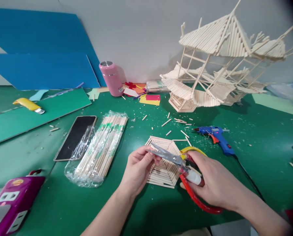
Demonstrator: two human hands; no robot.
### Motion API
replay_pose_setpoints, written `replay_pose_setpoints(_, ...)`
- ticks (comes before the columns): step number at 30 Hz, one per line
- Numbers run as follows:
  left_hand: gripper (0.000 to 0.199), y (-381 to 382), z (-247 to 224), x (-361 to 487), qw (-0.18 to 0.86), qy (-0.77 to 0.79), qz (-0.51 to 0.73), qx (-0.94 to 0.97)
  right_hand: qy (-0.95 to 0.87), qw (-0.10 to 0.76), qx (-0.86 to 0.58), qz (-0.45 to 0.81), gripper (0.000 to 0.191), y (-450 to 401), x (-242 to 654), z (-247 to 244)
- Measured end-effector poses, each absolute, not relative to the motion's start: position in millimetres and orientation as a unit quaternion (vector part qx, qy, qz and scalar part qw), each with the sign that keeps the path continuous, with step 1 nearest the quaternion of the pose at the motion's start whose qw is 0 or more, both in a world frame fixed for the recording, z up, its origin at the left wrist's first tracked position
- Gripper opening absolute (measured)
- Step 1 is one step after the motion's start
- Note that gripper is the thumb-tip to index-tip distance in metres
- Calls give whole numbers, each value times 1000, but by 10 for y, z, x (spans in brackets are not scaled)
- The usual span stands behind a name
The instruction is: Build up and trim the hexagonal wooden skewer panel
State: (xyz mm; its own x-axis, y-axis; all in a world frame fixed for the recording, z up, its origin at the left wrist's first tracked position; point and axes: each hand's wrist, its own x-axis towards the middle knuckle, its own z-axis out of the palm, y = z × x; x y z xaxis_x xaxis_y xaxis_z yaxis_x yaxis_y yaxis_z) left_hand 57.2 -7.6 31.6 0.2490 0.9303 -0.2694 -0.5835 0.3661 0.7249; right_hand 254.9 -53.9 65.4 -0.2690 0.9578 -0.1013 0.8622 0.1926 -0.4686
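Scissors [167,156] with one yellow and one red handle are gripped in my right hand [206,175]. Their blades point left, slightly parted, and reach the fingertips of my left hand [141,160]. Thumb and fingers of that left hand are pinched together; whatever small piece they hold is mostly hidden by the fingers and blades. Beneath both hands lies a hexagonal panel of thin wooden sticks [162,173] on the green table [126,209], partly covered by the hands and scissors.
A blue glue gun [217,136] with its cord lies right, cut stick pieces [166,122] beyond the panel. Left are bagged sticks [103,147], a phone [76,137], a purple power strip [18,200] and a yellow cutter [28,104]. Behind stand a pink flask [112,78] and a stick-built pavilion [210,62].
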Motion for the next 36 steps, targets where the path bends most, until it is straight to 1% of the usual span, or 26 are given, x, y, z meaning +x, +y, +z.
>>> replay_pose_setpoints(6,14,-74,298,571,746,339,511,259,-761,84,-595,246,34,-563,2562,706)
replay_pose_setpoints(11,12,-84,293,575,745,334,518,256,-760,91,-600,233,43,-593,2530,681)
replay_pose_setpoints(17,11,-96,294,568,739,326,533,251,-769,109,-591,220,45,-601,2540,645)
replay_pose_setpoints(23,8,-115,279,579,742,318,531,257,-766,106,-597,215,43,-609,2531,646)
replay_pose_setpoints(36,11,-128,286,576,739,329,533,248,-765,90,-604,204,38,-560,2515,656)
